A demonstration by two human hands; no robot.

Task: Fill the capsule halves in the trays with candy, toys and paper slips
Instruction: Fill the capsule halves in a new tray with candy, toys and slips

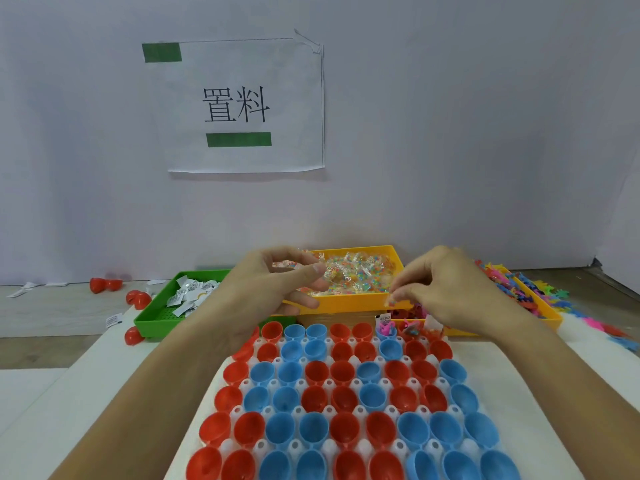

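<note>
Head view. My left hand [277, 282] cradles wrapped candy packets in curled fingers as a ready supply above the yellow candy bin [353, 301]. My right hand [446, 289] pinches one packet between thumb and fingertips, poised over the far-row capsule halves [346, 386], most unfilled, seated in the white tray [360, 408].
</note>
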